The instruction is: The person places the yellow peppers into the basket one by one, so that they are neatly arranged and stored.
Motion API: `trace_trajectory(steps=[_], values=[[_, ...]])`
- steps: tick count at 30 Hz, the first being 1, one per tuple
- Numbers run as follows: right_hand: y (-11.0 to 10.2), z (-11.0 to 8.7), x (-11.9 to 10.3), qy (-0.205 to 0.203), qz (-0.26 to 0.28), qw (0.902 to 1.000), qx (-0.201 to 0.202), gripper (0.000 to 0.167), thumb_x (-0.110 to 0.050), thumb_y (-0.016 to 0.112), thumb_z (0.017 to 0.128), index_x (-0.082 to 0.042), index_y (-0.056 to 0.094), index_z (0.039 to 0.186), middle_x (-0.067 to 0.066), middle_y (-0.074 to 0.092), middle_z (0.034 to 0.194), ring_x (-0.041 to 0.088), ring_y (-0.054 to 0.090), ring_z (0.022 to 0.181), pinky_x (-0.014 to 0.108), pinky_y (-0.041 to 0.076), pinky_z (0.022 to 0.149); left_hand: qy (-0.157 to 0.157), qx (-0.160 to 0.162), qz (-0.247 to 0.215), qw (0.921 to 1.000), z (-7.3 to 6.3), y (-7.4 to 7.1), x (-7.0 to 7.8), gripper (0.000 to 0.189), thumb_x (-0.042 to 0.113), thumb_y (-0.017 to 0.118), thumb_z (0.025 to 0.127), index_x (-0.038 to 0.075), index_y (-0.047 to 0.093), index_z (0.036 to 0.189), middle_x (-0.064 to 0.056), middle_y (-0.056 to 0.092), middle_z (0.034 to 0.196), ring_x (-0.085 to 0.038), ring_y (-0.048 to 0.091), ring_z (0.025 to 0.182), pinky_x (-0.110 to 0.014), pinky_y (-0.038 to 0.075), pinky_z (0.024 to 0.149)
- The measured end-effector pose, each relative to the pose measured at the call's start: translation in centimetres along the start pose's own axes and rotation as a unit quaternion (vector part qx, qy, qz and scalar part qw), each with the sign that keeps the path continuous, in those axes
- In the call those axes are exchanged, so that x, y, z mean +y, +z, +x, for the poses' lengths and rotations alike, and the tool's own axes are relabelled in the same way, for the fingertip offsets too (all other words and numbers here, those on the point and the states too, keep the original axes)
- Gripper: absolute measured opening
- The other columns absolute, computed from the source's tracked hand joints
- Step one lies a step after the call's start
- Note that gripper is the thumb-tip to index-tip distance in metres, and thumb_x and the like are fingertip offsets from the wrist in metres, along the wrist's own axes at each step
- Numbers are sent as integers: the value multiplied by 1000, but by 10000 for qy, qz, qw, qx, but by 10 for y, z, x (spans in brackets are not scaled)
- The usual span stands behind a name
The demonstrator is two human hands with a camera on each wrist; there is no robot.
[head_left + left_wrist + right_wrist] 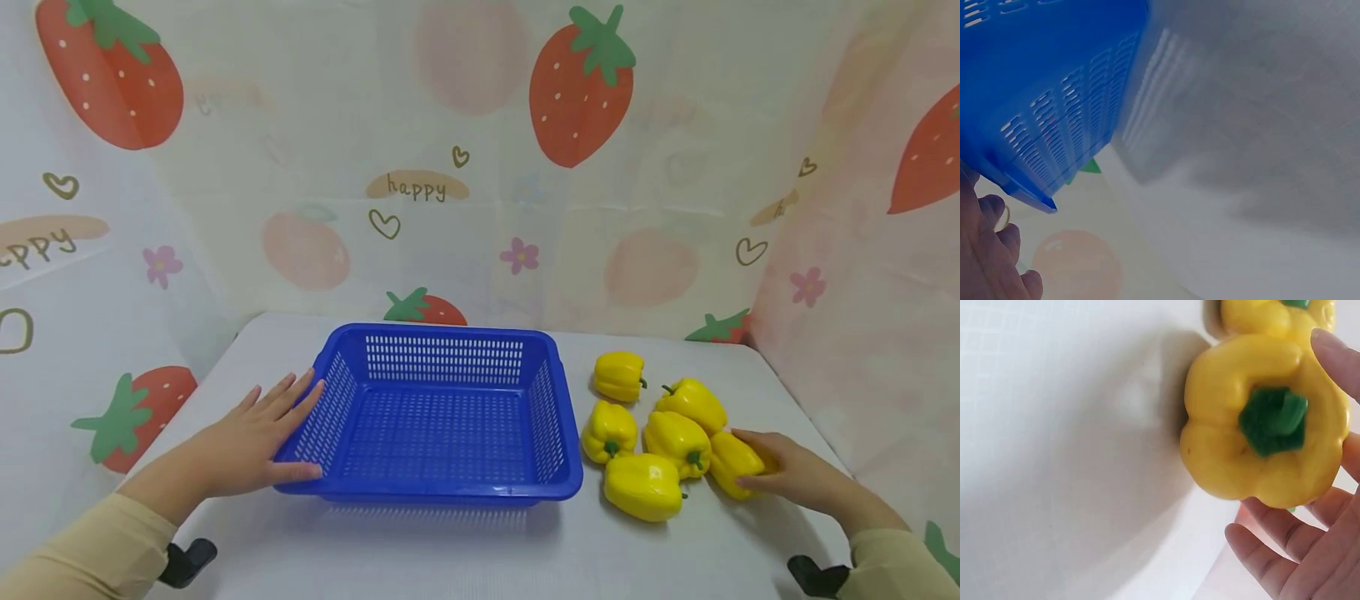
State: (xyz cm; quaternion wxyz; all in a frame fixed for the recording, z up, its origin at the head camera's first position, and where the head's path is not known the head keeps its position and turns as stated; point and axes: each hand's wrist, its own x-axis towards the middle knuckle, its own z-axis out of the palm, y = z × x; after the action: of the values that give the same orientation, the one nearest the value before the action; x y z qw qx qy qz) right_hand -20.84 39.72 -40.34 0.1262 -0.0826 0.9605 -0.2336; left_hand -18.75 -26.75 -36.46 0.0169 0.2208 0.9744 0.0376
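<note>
Grasping the rightmost yellow pepper (731,467) between fingers of the right hand (798,473); touching the blue basket (450,490) with straight, spread fingers of the left hand (251,442).

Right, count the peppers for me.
6, all beside the basket: back pepper, left pepper in front of it, front pepper, middle pepper, another pepper behind that, and the pepper in the right hand. None looks hidden.

The basket (442,433) stands on the table (375,554), the left hand (258,437) at its left rim. Right of the basket lie six peppers (643,487), the nearest just beside it, the right hand (791,471) on the farthest. Behind the basket hangs a sheet (442,267).
</note>
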Motion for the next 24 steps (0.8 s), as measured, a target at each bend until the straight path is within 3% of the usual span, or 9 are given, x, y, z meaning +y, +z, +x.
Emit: trace_trajectory(steps=[14, 18, 24], values=[[0, -2, 8, 169, -241, 9996, -32, 84, -46, 65, 80, 9, 33, 135, 35, 39, 127, 46, 43, 108, 60, 42, 81, 60, -138, 71, 9999, -2, 4, 2, 108, 76, 45, 72, 0, 18, 145, -19, 10, 151, -37, 15, 137, -58, 17, 106], [-2, -2, 8, 224, -165, 9996, -63, 84, -44, 66, 80, 11, 33, 133, 36, 39, 126, 38, 50, 99, 50, 48, 76, 80, -191, 71, 9998, -2, 3, 3, 108, 74, 49, 73, -1, 18, 144, -20, 10, 151, -37, 15, 137, -57, 18, 106], [-2, -5, 9, 646, 584, 9960, -203, 87, -43, 69, 78, 13, 31, 132, 39, 33, 127, 21, 58, 77, 32, 53, 66, 88, -266, 71, 9996, 1, 6, 1, 109, 73, 50, 73, -1, 15, 145, -19, 8, 151, -36, 14, 137, -56, 18, 106]])
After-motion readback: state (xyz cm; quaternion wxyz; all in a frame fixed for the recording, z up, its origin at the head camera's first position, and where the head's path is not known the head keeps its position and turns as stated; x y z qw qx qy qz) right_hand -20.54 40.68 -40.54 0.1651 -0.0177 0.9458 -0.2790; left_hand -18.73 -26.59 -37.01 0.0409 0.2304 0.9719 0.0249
